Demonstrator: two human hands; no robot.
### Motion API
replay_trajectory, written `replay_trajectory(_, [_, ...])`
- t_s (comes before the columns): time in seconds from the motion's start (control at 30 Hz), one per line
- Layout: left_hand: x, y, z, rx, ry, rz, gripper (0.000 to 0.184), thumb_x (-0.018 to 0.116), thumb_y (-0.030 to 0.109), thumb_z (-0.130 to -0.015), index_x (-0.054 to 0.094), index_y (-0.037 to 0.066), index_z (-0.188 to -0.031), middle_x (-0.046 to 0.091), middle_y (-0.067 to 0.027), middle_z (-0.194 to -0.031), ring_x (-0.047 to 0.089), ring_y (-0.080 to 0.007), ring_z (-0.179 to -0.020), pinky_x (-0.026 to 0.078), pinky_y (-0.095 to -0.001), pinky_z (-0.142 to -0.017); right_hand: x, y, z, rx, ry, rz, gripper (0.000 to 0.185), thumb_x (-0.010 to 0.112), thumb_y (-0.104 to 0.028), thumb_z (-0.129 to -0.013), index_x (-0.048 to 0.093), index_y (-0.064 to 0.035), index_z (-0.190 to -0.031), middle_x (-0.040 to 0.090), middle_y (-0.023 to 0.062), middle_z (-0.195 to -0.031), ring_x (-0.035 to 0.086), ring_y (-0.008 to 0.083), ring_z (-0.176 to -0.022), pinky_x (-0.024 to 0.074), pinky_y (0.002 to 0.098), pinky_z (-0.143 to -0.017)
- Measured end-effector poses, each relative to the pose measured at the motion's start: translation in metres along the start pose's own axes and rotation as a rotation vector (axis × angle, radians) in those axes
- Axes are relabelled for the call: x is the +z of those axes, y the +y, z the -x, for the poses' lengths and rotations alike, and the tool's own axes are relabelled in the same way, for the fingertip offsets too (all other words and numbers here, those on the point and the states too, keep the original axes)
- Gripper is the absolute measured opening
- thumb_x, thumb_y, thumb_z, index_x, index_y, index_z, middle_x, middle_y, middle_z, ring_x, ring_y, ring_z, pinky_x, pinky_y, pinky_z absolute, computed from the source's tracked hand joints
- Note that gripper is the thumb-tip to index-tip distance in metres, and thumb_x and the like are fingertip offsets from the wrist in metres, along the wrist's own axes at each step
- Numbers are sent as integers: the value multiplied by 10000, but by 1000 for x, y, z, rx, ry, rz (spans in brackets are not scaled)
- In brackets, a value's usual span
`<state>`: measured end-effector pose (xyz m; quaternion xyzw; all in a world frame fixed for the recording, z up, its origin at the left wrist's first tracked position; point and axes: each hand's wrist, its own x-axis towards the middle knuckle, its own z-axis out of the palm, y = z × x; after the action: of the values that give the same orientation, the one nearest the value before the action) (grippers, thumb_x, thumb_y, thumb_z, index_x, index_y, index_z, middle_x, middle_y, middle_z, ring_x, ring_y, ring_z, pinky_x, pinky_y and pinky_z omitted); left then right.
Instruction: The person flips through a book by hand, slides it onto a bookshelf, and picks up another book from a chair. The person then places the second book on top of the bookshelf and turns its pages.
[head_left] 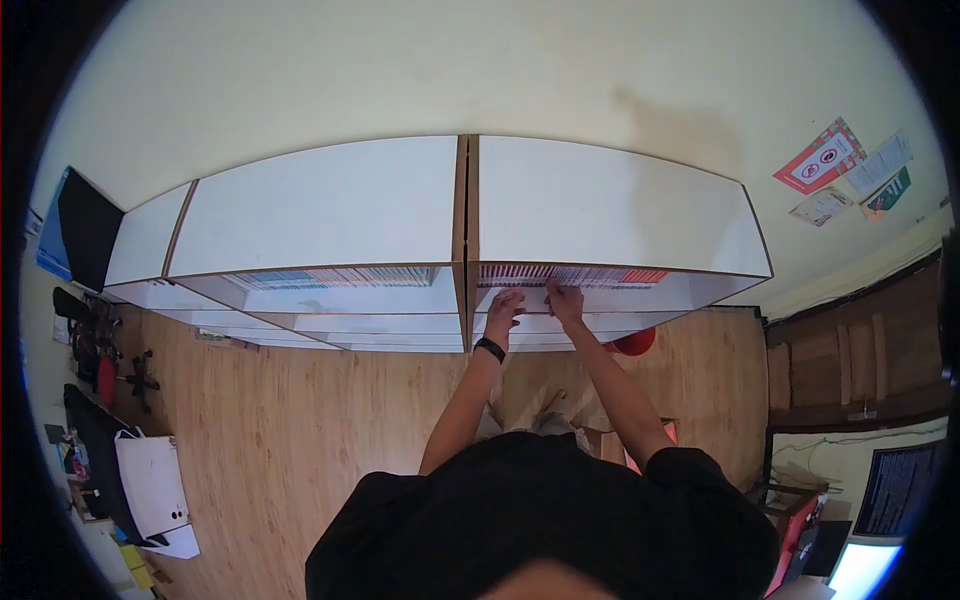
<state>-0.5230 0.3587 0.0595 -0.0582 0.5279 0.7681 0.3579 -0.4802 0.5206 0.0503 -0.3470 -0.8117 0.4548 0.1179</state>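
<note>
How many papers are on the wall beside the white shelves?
4: red-bordered notice, upper left; pale sheet, upper right; cream paper, lower left; green paper, lower right. Overlaps may hide others.

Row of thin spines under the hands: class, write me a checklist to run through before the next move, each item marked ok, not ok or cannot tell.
1. Both hands visible: ok; left hand and right hand are at the right-hand shelf unit.
2. Row of thin spines standing side by side: ok.
3. Row reaches the compartment's right end: not ok; white shelf shows beyond the red spines.
4. Spine lettering readable: cannot tell; too small.
5. Fingers gripping a spine: cannot tell.
6. Both wrists bare: not ok; the left wears a black band.
</note>
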Motion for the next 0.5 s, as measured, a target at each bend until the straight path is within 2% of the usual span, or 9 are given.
replay_trajectory(0.03, [1,-4,-2,1,-1,-3,412,678,456,-851,555,153,-1100,604,29,-955,559,-88,-812,406,-270,-646,-5,-1,2,0,2,-3,655,525,-556,-912,657,-31,-545,553,55,-425,580,164,-404,480,321,-457])
replay_trajectory(0.1, [2,-9,-1,18,17,-152,515,693,405,-844,487,131,-1228,624,17,-1039,566,-89,-877,415,-272,-654,-15,-2,7,39,-2,-27,660,574,-558,-892,639,-9,-532,544,49,-430,555,144,-390,450,304,-419])
replay_trajectory(0.2, [-3,-13,3,52,12,-232,574,703,390,-840,445,108,-1269,618,5,-1103,577,-116,-929,437,-285,-702,-25,13,3,18,28,-8,644,600,-556,-876,641,-12,-534,543,49,-427,552,144,-387,449,309,-417])
replay_trajectory(0.3, [-5,-16,9,61,64,-314,556,695,352,-849,438,101,-1273,622,2,-1109,578,-114,-937,448,-288,-707,-16,23,-8,-49,70,22,634,627,-554,-859,643,-11,-531,537,52,-417,540,140,-373,443,311,-408])
replay_trajectory(0.43, [-13,-28,14,132,12,-263,529,679,338,-865,436,107,-1274,623,-4,-1112,582,-117,-943,449,-297,-725,-19,24,-6,23,47,-21,626,628,-547,-860,647,-14,-532,531,53,-410,533,138,-368,445,312,-412])
replay_trajectory(0.5, [-16,-33,23,164,1,-265,477,655,322,-885,457,116,-1267,629,-2,-1110,588,-120,-945,447,-317,-744,-30,29,-5,-62,36,48,627,610,-543,-871,649,-17,-533,535,56,-408,540,141,-370,453,312,-426])
